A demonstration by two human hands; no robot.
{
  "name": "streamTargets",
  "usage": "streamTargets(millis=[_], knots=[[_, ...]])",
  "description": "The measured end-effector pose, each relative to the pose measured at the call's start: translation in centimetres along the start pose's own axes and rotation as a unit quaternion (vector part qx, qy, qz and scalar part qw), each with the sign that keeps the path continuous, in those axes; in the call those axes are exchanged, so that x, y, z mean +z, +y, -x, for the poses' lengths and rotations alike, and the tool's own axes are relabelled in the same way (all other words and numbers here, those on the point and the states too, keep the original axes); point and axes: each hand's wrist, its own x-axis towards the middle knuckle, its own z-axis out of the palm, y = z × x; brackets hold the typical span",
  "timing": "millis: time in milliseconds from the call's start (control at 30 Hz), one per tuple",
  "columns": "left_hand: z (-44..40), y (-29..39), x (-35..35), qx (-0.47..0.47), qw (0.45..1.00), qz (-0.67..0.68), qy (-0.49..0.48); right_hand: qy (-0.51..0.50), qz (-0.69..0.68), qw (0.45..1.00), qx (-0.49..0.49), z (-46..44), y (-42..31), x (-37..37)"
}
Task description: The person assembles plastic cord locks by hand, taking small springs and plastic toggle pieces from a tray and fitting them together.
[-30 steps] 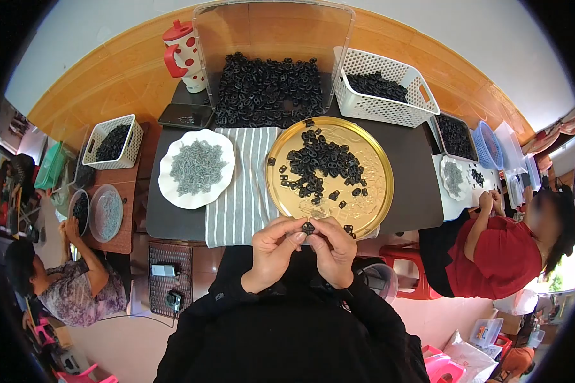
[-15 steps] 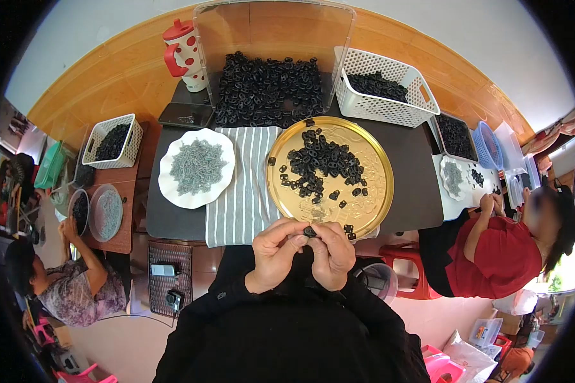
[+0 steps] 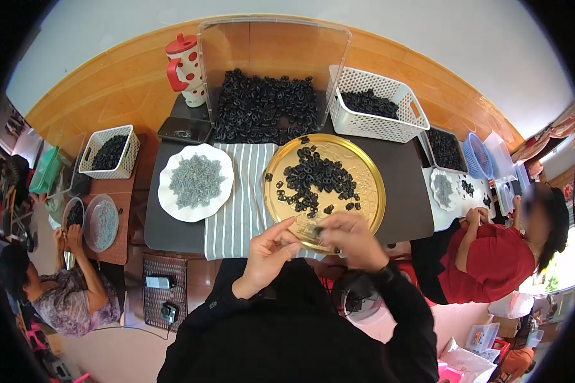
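My left hand (image 3: 265, 258) is just below the near rim of the gold tray (image 3: 382, 204), thumb and forefinger apart with nothing visible between them. My right hand (image 3: 356, 242) is over the tray's lower right edge, smeared by motion. A small black plastic piece (image 3: 317, 231) shows at its fingertips. Many small black plastic pieces (image 3: 322, 175) lie heaped in the tray, with a few scattered singly. Left of it, a white scalloped plate (image 3: 166, 198) bears a pile of small grey pieces (image 3: 198, 179), and a striped cloth (image 3: 236, 223) lies between plate and tray.
Behind the tray stands a clear bin (image 3: 275, 45) of black pieces, with a white basket (image 3: 377, 127) to its right. A phone (image 3: 184, 129) and a spotted tumbler (image 3: 188, 73) are at the back left. Two people sit at side tables, one on each side.
My hands have parted from around a small black piece. The right hand has moved right, over the tray's edge, while the left opened. The view has tilted slightly.
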Motion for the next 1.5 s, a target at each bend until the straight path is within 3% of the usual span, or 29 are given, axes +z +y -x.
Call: streamTargets(millis=[67, 133, 167, 200, 300, 400, 467, 500, 567, 667, 900, 1033, 1100, 1133, 1200, 1500], knots=[[0.0, -0.5, -1.0, 0.011, 1.0, -0.019, 0.003, 0.092, 0.123, 0.965, -0.211, -2.5, -4.0, -3.2], [0.0, -0.2, -1.0, -0.005, 0.999, -0.031, 0.005, 0.174, 0.115, 0.937, -0.282, -5.2, -10.6, -5.5], [0.1, 0.0, -1.1, -0.015, 0.999, -0.044, 0.008, 0.177, -0.109, 0.937, -0.279, -7.3, -12.6, -6.5], [0.2, 0.1, -1.2, -0.012, 0.999, -0.046, 0.006, 0.177, -0.109, 0.936, -0.283, -7.9, -12.9, -7.0], [0.5, 0.1, -1.8, -0.019, 0.997, -0.069, -0.001, 0.136, 0.06, 0.979, -0.139, -10.3, -10.7, -8.2], [0.7, -0.2, -2.6, -0.014, 0.998, -0.053, 0.012, 0.043, 0.237, 0.967, -0.081, -10.1, -6.2, -6.6], [0.6, -0.1, -2.8, -0.036, 0.997, -0.067, 0.023, 0.019, 0.367, 0.92, -0.14, -10.0, -3.3, -6.1], [0.6, 0.1, -2.8, -0.041, 0.997, -0.066, 0.024, 0.019, 0.365, 0.921, -0.136, -9.6, -2.6, -5.7], [0.5, 0.4, -2.7, -0.046, 0.997, -0.055, 0.015, 0.034, 0.559, 0.778, -0.286, -8.9, -2.0, -4.9], [0.3, -0.3, -3.2, -0.04, 0.998, -0.048, 0.02, 0.001, 0.561, 0.792, -0.242, -8.1, -2.4, -3.3], [0.3, -0.5, -3.1, -0.057, 0.997, -0.053, 0.014, 0.041, 0.638, 0.729, -0.243, -9.0, -1.3, -3.0], [0.2, -0.4, -3.2, -0.057, 0.996, -0.066, 0.014, -0.009, 0.617, 0.752, -0.231, -8.7, -0.9, -4.1], [0.2, -0.5, -3.1, -0.054, 0.996, -0.069, 0.012, -0.031, 0.611, 0.77, -0.18, -8.0, -1.7, -4.4], [0.2, -0.4, -3.0, -0.056, 0.996, -0.07, 0.013, -0.029, 0.61, 0.771, -0.18, -7.7, -1.7, -4.5], [0.2, -0.4, -2.7, -0.057, 0.996, -0.072, 0.013, 0.085, 0.609, 0.749, -0.248, -7.1, -1.7, -4.7], [0.6, -0.5, -2.0, -0.063, 0.993, -0.097, 0.008, 0.049, 0.647, 0.717, -0.255, -6.9, -1.3, -3.7]])
